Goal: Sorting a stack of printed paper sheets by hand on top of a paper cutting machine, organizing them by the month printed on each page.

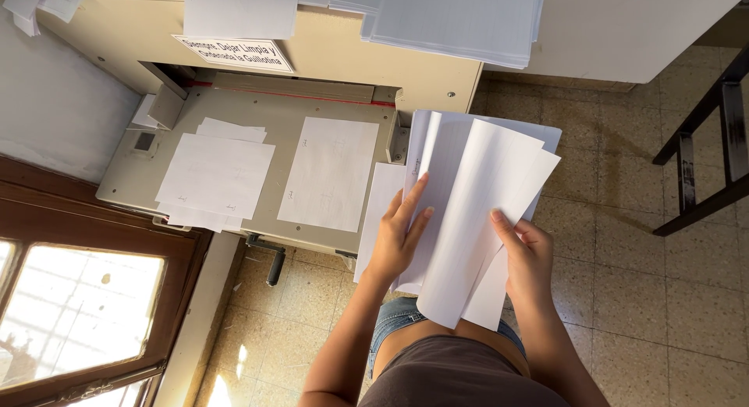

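2 bare hands hold a fanned bundle of white sheets [468, 196] in the centre of the frame, above the person's lap. The left hand [398, 235] lies on the bundle's left part with fingers stretched flat and slightly spread over the paper. The right hand [524, 255] pinches the bundle's right edge, thumb on top and fingers curled behind. The sheets splay upward and to the right, over the tiled floor [640, 282].

Left of the bundle sits a beige paper cutter [269, 153]; 1 single sheet [329, 173] lies on its bed, and a small stack of sheets [214, 177] lies further left. More paper stacks [456, 21] rest on the cutter's top at the upper edge. A wooden window frame [86, 243] fills the lower left.
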